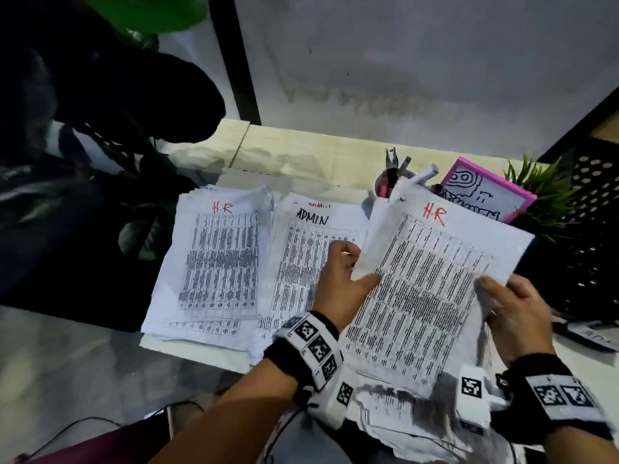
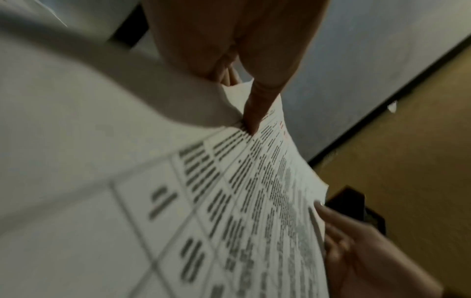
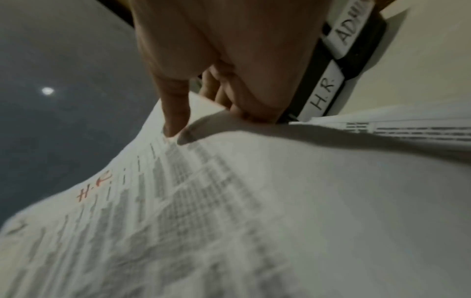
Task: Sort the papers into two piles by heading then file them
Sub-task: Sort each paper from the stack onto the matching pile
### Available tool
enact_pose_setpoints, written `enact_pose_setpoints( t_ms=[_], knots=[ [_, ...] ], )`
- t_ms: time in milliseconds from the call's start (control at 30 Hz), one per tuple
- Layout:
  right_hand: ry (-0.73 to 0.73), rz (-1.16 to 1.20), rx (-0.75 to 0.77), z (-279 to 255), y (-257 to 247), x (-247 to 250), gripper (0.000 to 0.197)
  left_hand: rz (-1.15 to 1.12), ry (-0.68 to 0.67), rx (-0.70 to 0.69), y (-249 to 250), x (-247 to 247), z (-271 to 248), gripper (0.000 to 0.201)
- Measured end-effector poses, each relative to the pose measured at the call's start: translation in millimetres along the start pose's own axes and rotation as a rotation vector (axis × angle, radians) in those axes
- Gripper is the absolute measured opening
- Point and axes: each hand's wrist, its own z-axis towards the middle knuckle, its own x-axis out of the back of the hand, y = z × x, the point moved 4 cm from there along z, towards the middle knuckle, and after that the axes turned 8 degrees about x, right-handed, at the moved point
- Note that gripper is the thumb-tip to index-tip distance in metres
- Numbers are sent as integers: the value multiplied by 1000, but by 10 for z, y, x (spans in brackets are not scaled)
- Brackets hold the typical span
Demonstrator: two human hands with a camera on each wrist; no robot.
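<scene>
An H.R sheet is pinched by left hand and right hand. It is best carried to nine o'clock, squared onto the H.R pile, past the ADMIN pile.

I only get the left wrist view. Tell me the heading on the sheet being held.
Observer: The held sheet is headed H.R in red.
Operator: Say where its pile is.
Observer: The H.R pile lies at the far left, the ADMIN pile beside it.
Operator: Report the right hand.
Observer: The right hand pinches the sheet's right edge; the left hand holds its left edge.
</scene>
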Motion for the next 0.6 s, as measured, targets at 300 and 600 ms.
enact_pose_setpoints(
  t_ms=[300,600],
  knots=[
    [60,-1123,45,36,419,514,37,164,482,-54,-49,2189,332,39],
    [9,-1517,-284,-64,692,734,53,406,713,138,-518,3140,614,41]
  ],
)
